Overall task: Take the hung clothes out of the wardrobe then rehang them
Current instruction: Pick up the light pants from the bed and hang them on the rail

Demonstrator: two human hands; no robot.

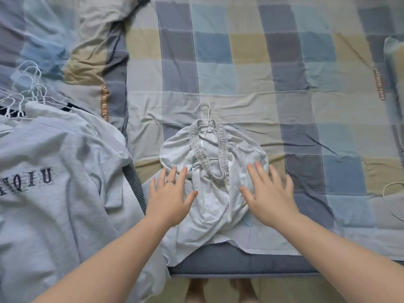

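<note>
Right now: pale elastic-waist garment (pixel 214 206) lies flat on the bed (pixel 284 62), centre, close to the near edge. It is threaded on a white wire hanger (pixel 204 108) whose hook points to the far side. Both hands flat, fingers spread wide, gripping nothing: left hand (pixel 169 200) rests on the garment's left side, ring (pixel 170 182) on one finger; right hand (pixel 270 193) rests on its right side. Further left, a heap of clothes, grey lettered sweatshirt (pixel 54 193) on top, with a bunch of white hangers (pixel 26 95) sticking out at its far end. Bare feet (pixel 195 289) show below the bed's near edge.
</note>
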